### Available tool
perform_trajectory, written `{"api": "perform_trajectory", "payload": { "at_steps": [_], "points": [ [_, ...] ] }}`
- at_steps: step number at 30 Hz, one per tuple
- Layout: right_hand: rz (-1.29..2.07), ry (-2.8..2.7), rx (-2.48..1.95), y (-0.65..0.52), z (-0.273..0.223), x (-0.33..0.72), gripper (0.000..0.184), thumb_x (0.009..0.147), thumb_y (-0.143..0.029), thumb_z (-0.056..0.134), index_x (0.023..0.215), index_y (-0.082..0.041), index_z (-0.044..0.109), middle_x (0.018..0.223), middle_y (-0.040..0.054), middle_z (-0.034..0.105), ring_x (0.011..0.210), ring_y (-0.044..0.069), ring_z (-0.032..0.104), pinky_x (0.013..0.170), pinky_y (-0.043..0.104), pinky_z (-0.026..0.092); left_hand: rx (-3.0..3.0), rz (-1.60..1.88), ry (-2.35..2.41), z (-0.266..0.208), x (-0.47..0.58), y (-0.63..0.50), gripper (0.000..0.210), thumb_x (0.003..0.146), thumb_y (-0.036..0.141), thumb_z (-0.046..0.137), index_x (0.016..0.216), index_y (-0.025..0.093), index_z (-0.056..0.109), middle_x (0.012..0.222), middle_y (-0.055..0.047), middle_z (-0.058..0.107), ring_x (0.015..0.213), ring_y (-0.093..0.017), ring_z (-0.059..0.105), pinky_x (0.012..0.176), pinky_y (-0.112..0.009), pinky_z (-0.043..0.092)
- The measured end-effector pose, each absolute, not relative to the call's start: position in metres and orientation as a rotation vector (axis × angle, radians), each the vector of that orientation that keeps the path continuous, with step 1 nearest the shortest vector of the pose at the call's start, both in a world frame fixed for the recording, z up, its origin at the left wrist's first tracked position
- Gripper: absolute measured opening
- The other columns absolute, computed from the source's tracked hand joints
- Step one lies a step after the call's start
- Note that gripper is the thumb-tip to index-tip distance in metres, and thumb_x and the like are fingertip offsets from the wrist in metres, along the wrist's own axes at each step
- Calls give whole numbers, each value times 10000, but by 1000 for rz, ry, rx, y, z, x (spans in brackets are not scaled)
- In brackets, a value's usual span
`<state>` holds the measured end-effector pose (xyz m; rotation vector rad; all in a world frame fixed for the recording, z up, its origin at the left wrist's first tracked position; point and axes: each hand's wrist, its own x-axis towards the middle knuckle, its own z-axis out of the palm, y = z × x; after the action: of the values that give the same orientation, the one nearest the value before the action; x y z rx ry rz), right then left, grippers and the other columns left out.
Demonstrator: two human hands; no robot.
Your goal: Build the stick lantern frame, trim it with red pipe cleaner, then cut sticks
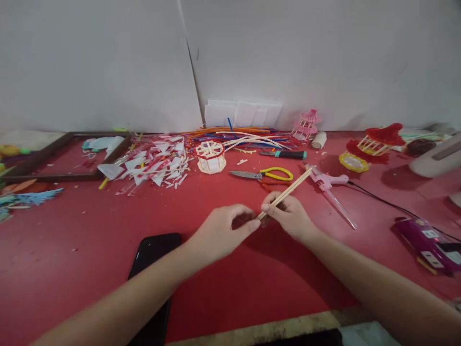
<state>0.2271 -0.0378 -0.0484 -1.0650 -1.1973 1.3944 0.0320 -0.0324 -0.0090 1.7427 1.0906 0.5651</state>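
Thin cream-coloured sticks [288, 191] lie side by side, slanting up to the right between my hands over the red table. My right hand [286, 214] pinches them near their lower end. With thumb and fingertips, my left hand [230, 228] closes on that lower end. Past my hands lie yellow-handled scissors [275, 174] and a dark-handled cutter knife [288, 154]. A small round frame of cream sticks with a red rim [211, 157] stands farther left. Just right of the sticks' upper end rests a pink glue gun [329, 181].
A black phone [153, 252] lies partly under my left forearm. Scraps of paper and plastic [154, 161] are heaped at the left, beside a brown frame [54, 144]. Coloured strips [245, 137] lie along the wall. Red and pink pagoda models stand behind; a purple power strip [428, 242] is right.
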Motion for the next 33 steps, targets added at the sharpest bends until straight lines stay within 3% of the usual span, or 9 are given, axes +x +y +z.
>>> {"api": "perform_trajectory", "payload": {
  "at_steps": [3, 6, 11, 15, 19, 23, 27, 31, 33],
  "points": [
    [1393, -1268, -1083, -39, -48, 227, 288, 702, -437, 791, 737, -210, 617, 596, -37, 647, 512, 125, 638, 525, 251, 542, 1478, 528, 999, -22, 39, -40, 178, 825, 339, 602, 811, 189, 696, 716, -36, 717, 585, -146, 639, 502, -225, 473],
    [1382, -1347, -1091, -38, -49, 230, 255, 723, -413, 773, 862, -234, 657, 715, -25, 694, 612, 136, 675, 607, 274, 569, 1403, 538, 991, -30, 38, -33, 211, 839, 369, 586, 823, 170, 656, 745, -52, 724, 569, -129, 634, 438, -188, 430],
    [1339, -1544, -1114, -37, -46, 227, 185, 783, -400, 715, 783, -215, 719, 872, 36, 737, 792, 165, 698, 761, 297, 560, 1370, 575, 1015, -33, 33, -30, 172, 845, 345, 592, 821, 175, 579, 711, -33, 697, 609, -135, 666, 455, -180, 444],
    [1191, -1596, -1230, -37, -46, 226, 297, 847, -482, 602, 783, -200, 670, 767, 34, 705, 671, 160, 667, 649, 298, 547, 1378, 590, 1068, -33, 32, -35, 165, 868, 326, 589, 813, 179, 538, 735, -32, 703, 694, -148, 701, 558, -210, 515],
    [810, -1576, -1517, -29, -43, 252, 331, 936, -465, 403, 774, -212, 543, 715, 22, 638, 624, 153, 602, 549, 273, 449, 1349, 639, 1118, -31, 30, -34, 174, 922, 336, 529, 841, 186, 493, 846, -59, 742, 732, -150, 717, 613, -232, 536],
    [366, -1665, -1822, -14, -37, 295, 208, 823, -356, 553, 678, -217, 501, 668, 24, 584, 650, 179, 541, 608, 301, 353, 1347, 656, 1107, -28, 27, -30, 143, 933, 335, 517, 973, 199, 494, 873, -55, 750, 709, -147, 715, 614, -242, 535],
    [112, -1765, -2019, -4, -41, 322, 193, 778, -262, 537, 601, -214, 478, 663, 76, 587, 685, 236, 564, 630, 339, 345, 1329, 651, 1095, -28, 26, -29, 136, 925, 312, 524, 992, 198, 494, 875, -57, 752, 732, -144, 714, 618, -230, 531],
    [-21, -1848, -2069, -2, -50, 330, 116, 774, -191, 501, 706, -172, 592, 782, 149, 646, 792, 297, 617, 677, 392, 424, 1300, 665, 1087, -28, 27, -28, 114, 915, 297, 536, 934, 190, 500, 943, -63, 734, 750, -138, 718, 608, -216, 536],
    [-70, -1893, -2021, -1, -52, 327, 188, 793, -171, 476, 863, -138, 648, 907, 181, 666, 917, 322, 627, 777, 436, 466, 1289, 682, 1095, -28, 27, -28, 127, 900, 301, 562, 928, 184, 520, 1026, -70, 704, 762, -140, 724, 611, -219, 547]
  ]
}}
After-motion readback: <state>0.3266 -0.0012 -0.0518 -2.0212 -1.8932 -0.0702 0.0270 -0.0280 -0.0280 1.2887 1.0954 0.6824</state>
